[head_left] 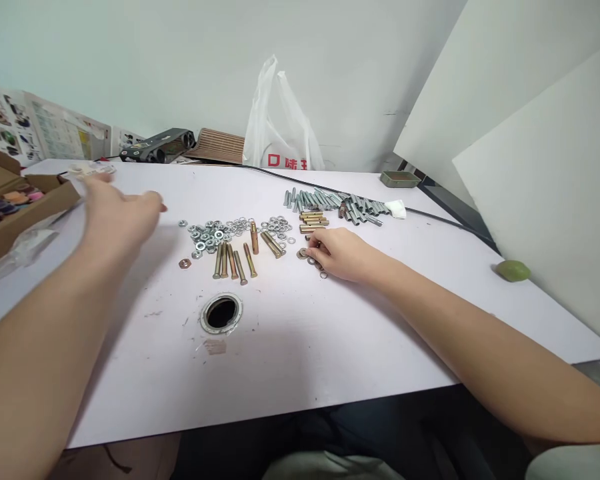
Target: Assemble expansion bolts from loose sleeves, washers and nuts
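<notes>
My left hand (120, 210) is raised over the left side of the table, slightly blurred, thumb and fingers apart with nothing visible between them. My right hand (337, 253) rests on the table, its thumb and finger pinched at a brassy washer (303, 253) among several others; the curled fingers hide part of this group. Just behind it lie short brass-coloured sleeves (313, 220). Between the hands are brassy bolts (233, 261), a bolt with a sleeve on it standing upright (255, 239), silver nuts (207, 237) and silver washers (277, 225). One brassy nut (185, 264) lies apart.
Silver sleeves and bolts (325, 200) are piled farther back beside a black cable (285, 176). A cardboard box (55, 203) stands left, a green fruit (513, 270) right. The table has a round hole (222, 313). A white plastic bag (280, 127) stands behind.
</notes>
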{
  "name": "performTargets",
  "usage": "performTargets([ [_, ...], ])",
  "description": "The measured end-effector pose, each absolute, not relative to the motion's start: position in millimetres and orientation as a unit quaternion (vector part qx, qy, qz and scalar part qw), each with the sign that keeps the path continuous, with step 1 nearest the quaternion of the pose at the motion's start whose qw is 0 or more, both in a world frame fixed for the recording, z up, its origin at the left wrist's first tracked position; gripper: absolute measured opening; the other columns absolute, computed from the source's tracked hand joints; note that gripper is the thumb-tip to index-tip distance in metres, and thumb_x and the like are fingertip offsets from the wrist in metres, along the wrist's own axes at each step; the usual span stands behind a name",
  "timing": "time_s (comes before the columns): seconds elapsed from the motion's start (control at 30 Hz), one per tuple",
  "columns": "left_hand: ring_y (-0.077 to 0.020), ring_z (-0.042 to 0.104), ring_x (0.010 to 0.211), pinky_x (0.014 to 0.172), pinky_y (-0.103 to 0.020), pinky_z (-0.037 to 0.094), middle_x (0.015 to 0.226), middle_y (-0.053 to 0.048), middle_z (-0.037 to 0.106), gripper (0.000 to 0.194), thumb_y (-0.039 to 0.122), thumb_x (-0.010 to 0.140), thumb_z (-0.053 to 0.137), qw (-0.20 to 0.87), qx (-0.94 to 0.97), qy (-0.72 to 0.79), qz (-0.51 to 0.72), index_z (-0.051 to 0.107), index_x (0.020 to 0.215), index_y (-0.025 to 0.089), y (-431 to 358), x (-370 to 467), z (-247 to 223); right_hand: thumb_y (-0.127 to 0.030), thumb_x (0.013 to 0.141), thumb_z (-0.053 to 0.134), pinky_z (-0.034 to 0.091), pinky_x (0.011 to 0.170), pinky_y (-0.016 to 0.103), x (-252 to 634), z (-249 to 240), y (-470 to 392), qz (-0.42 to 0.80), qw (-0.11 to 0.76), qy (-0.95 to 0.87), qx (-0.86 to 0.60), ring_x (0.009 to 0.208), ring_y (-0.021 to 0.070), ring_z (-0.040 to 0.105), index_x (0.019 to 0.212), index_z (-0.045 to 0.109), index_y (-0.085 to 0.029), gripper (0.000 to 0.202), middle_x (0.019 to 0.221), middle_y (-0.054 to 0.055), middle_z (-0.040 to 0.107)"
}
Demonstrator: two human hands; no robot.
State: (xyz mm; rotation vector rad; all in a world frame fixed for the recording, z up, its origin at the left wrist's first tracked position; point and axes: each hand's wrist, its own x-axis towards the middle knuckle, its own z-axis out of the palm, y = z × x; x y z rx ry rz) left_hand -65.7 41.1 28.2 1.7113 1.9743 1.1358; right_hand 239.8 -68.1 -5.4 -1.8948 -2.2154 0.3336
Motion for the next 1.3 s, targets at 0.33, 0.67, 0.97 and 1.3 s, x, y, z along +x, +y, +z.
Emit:
performTargets([
  [0.33, -0.0267, 0.046, 0.115, 0.096, -0.040, 0.040, 0.123, -0.004, 0.053, 0.042, 0.030, 0.072, 0.058, 0.166, 0.834, 0.456, 0.263, 0.064, 0.114, 0.028, 4, -15, 15, -0.027, 0.091, 0.046, 0.034, 0.062, 0.024, 238, -8, -66, 0.152, 0.131, -0.746, -0.635, 0.069, 0.0121, 0.053, 0.087, 0.057, -0.017, 0.016, 0.076, 0.002, 0.063],
  [0.67, -0.0221, 0.055, 0.097, 0.083, -0.033, 0.050, 0.112, -0.008, 0.055, 0.030, 0.047, 0.075, 0.062, 0.218, 0.849, 0.416, 0.243, 0.071, 0.081, 0.019, 10, 5, -10, -0.029, 0.085, 0.054, 0.035, 0.059, 0.025, 230, -8, -60, 0.151, 0.147, -0.733, -0.646, 0.064, 0.0118, 0.052, 0.077, 0.064, -0.017, 0.017, 0.073, 0.003, 0.063],
  [0.97, -0.0140, 0.059, 0.073, 0.058, -0.023, 0.049, 0.106, -0.005, 0.061, 0.029, 0.047, 0.073, 0.066, 0.285, 0.827, 0.423, 0.237, 0.073, 0.078, 0.019, 8, 4, -8, -0.041, 0.090, 0.048, 0.026, 0.046, 0.025, 225, 37, -57, 0.233, 0.203, -0.707, -0.636, 0.047, 0.0074, 0.030, 0.063, 0.040, -0.015, 0.038, 0.054, 0.000, 0.037],
  [1.3, -0.0135, 0.060, 0.066, 0.056, -0.023, 0.048, 0.096, -0.004, 0.066, 0.026, 0.041, 0.076, 0.064, 0.306, 0.823, 0.419, 0.232, 0.073, 0.079, 0.017, 5, 4, -5, -0.042, 0.087, 0.059, 0.040, 0.055, 0.024, 197, 45, -23, 0.414, 0.323, -0.675, -0.519, 0.063, 0.0089, 0.049, 0.087, 0.064, -0.012, 0.030, 0.087, 0.009, 0.063],
])
